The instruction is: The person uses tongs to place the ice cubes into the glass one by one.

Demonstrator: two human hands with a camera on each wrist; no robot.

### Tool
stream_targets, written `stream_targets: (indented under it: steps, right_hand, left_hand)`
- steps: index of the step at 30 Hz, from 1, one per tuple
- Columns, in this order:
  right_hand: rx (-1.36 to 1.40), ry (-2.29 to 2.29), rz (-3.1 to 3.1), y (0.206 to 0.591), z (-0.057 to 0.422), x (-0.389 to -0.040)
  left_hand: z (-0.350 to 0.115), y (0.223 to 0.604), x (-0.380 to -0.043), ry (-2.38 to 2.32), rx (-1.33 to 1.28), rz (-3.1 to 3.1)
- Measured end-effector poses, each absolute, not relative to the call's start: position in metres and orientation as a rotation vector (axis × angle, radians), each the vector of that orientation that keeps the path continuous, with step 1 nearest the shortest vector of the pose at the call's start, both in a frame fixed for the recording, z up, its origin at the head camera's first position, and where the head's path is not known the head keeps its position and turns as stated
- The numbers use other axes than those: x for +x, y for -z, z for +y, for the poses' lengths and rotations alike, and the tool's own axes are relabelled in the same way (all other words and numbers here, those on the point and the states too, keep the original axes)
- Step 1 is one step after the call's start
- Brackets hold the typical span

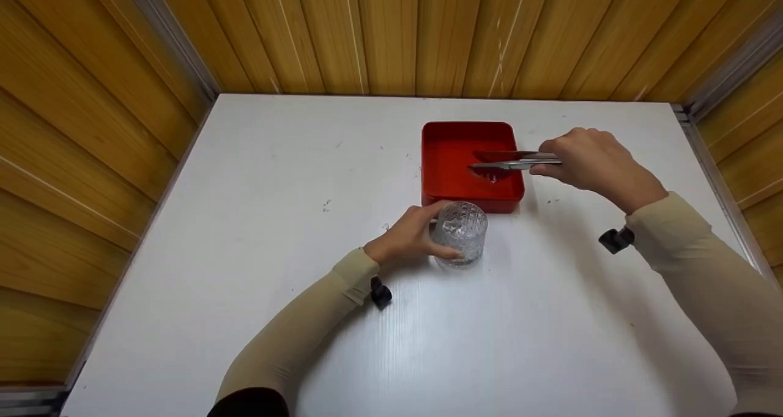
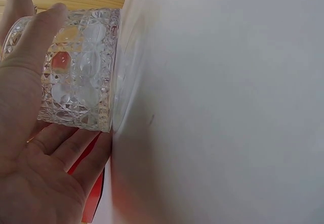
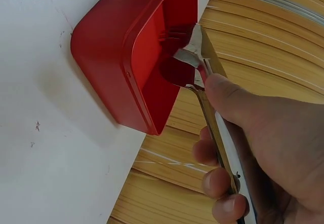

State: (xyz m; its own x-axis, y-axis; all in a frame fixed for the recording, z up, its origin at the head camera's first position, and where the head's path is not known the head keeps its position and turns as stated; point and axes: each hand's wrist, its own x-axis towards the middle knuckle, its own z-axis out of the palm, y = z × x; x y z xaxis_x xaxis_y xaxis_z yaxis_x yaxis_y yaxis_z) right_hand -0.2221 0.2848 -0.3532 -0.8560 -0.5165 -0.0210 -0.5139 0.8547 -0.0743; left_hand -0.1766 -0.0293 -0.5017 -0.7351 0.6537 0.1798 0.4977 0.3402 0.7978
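Observation:
My left hand holds a clear cut-glass tumbler upright on the white table, thumb on the near side and fingers round the far side. In the left wrist view the tumbler shows a faceted pattern, with its base right at the tabletop. A pair of metal tongs is gripped in my right hand, their tips reaching over the right wall into a square red box. Seen from the right wrist, the tongs end in broad shiny tips inside the box. A small glassy glint shows below them.
The red box stands just beyond the tumbler on the white table. Wood-patterned panels rise along the back and both sides, with grey metal strips at the corners. Small dark marks dot the tabletop.

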Motion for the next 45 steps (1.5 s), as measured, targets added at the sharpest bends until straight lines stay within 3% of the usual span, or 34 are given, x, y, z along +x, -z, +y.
stream_targets:
  steps: [45]
  right_hand:
    - [-0.66,-0.039,2.921,0.357,0.254,-0.228]
  left_hand:
    - [-0.03,0.502,-0.179,-1.328,1.054,2.433]
